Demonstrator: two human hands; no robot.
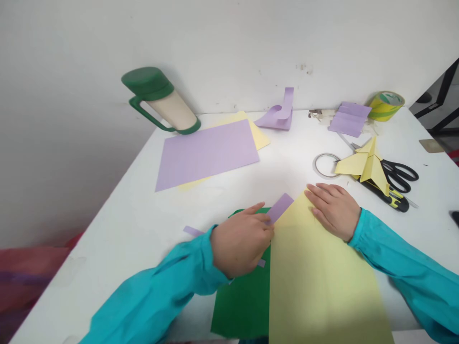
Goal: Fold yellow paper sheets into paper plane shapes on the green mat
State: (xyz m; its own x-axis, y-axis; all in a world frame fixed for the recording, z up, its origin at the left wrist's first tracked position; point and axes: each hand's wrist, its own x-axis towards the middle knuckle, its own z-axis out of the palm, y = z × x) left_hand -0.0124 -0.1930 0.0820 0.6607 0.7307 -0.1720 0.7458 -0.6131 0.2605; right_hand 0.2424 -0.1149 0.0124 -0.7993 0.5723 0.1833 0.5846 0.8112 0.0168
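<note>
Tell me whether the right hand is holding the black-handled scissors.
No, the right hand rests on the yellow paper sheet, while the black-handled scissors lie apart from it.

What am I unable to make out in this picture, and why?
Head view throughout:
- Yellow sheet: near end cut off by the bottom edge.
- Scissors: partly hidden by the yellow paper plane.
- Purple strip between the hands: lower end hidden by the left hand.
- Dark object: cut off by the right edge.

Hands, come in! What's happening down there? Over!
Right hand flat on yellow sheet. Left hand at sheet's left edge. Possibly in the way: purple strip by that hand.
</note>
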